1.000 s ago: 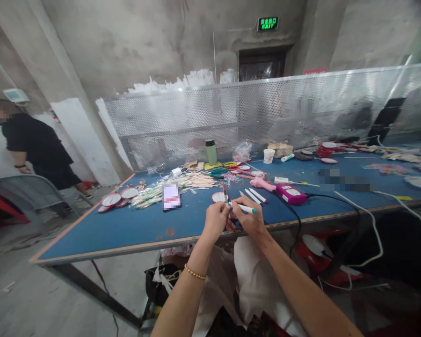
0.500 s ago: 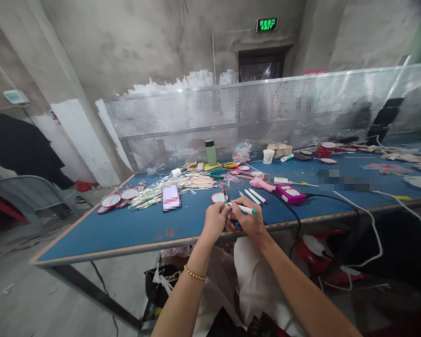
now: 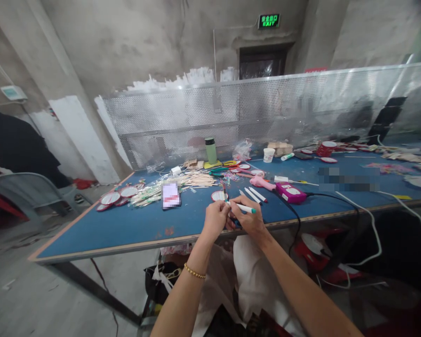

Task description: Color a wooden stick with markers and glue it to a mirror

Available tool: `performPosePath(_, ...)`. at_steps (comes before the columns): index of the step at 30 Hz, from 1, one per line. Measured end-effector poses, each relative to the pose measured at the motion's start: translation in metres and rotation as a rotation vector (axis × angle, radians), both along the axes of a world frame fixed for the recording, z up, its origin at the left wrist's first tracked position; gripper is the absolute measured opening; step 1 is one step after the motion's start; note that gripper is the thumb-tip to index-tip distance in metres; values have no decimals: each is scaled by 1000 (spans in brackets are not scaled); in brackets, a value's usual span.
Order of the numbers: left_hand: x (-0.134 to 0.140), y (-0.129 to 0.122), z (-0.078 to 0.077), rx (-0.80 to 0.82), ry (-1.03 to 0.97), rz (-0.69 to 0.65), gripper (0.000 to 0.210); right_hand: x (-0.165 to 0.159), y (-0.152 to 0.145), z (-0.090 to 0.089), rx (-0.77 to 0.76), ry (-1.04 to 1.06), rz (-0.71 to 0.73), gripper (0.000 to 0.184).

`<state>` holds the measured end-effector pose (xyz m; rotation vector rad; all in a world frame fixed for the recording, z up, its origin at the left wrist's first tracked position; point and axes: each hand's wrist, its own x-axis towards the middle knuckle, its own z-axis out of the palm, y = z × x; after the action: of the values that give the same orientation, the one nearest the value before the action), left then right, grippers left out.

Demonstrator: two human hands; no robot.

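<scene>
Near the table's front edge, my right hand [image 3: 249, 221] is closed around a white marker [image 3: 246, 208] with a green end, its tip pointing left toward my other hand. Close beside it, my left hand [image 3: 215, 220] has its fingers pinched together. A thin brown strip [image 3: 225, 191] stands up just above those fingertips; whether they grip it is hard to make out. Behind my hands lies a round white disc [image 3: 218, 195] with a red rim. More white markers [image 3: 255, 194] rest on the blue table to the right.
Left of my hands are a phone [image 3: 171, 195], wooden sticks [image 3: 199, 179] and red-rimmed discs [image 3: 110, 199]. A green bottle [image 3: 211, 150] and paper cup [image 3: 268, 155] stand behind. On the right sit a purple box [image 3: 290, 193] and pink tool [image 3: 262, 183] with cords. A person [image 3: 17, 140] is at far left.
Both hands keep nearly the same pose, with the marker still in the right one. The person at far left has shifted slightly left in view.
</scene>
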<state>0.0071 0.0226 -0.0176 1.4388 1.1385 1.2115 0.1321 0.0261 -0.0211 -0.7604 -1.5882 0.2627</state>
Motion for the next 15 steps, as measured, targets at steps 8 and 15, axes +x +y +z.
performPosePath(8, 0, -2, 2, 3, 12, -2, 30, 0, 0, 0, 5, 1, 3, 18)
performPosePath(15, 0, -4, 5, 3, 2, -12, 30, 0, 0, 0, 19, 20, -15, 19)
